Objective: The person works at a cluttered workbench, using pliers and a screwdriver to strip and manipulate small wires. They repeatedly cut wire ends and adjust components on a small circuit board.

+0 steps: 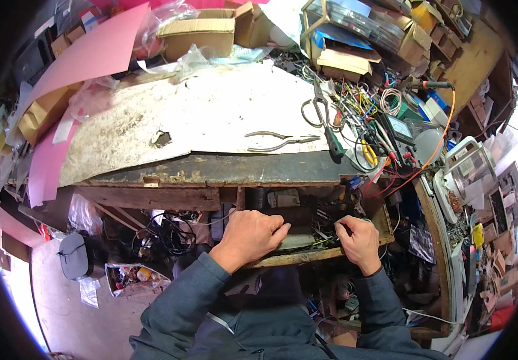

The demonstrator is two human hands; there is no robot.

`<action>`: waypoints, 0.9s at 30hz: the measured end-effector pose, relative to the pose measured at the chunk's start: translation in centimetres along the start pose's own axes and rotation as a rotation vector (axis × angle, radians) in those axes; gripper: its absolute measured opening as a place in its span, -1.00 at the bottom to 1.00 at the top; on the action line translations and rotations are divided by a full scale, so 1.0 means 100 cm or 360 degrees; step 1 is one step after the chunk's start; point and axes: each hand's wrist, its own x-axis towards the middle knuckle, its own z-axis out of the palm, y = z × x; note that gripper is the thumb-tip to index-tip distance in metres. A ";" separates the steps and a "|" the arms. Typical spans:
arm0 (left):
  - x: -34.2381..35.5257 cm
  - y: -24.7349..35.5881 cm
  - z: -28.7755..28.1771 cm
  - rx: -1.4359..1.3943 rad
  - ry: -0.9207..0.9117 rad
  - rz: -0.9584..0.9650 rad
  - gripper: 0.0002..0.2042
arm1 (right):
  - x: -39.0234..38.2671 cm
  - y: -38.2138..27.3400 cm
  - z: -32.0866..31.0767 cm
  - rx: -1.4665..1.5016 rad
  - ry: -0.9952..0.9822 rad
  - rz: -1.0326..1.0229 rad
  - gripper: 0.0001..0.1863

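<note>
A wooden drawer (313, 258) stands pulled out from under the workbench (223, 170), with thin wires, metal parts and a flat dark piece inside. My left hand (254, 236) is over the drawer's left part, its fingers curled and turned down; what they hold, if anything, is hidden. Over the right part, my right hand (360, 245) has thumb and forefinger pressed together in a pinch. Nothing between those fingertips is big enough to name. On the bench above lie pliers (280, 141) with their handles spread, scissors (318, 108) and a dark-handled tool (334, 144).
A stained white sheet (211, 114) covers the benchtop. At its right are tangled wires, a meter (399, 129) and a soldering iron (436, 85) with an orange cord. Cardboard boxes (196, 36) stack at the back. A black cable coil (172, 234) hangs left of the drawer.
</note>
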 end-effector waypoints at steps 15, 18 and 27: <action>-0.001 0.002 -0.001 -0.0124 0.0121 -0.0019 -0.63 | -0.001 -0.004 -0.004 0.0003 0.0002 0.0012 -0.79; -0.002 0.002 -0.001 -0.0184 0.0139 -0.0037 -0.63 | 0.000 -0.003 -0.002 -0.0009 0.0014 0.0003 -0.79; -0.004 0.002 0.001 -0.0207 0.0196 -0.0031 -0.65 | -0.001 0.000 -0.001 -0.0010 0.0037 0.0006 -0.78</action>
